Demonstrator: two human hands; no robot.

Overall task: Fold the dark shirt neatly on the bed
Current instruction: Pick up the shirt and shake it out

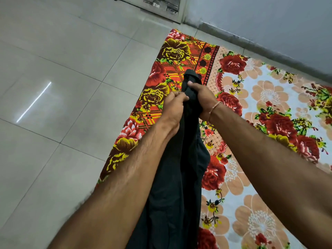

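The dark shirt (179,177) hangs bunched in a long strip between my forearms, above the left edge of the bed (269,159). My left hand (173,106) and my right hand (202,99) are held close together, both clenched on the shirt's upper end. A short tip of dark cloth sticks out above my right fingers. The shirt's lower part runs down out of the frame at the bottom.
The bed is a low mattress with a red, orange and white floral sheet, lying on the floor. Grey floor tiles (62,87) spread to the left. A grey wall (269,24) runs behind the bed, with a door frame (161,8) at top.
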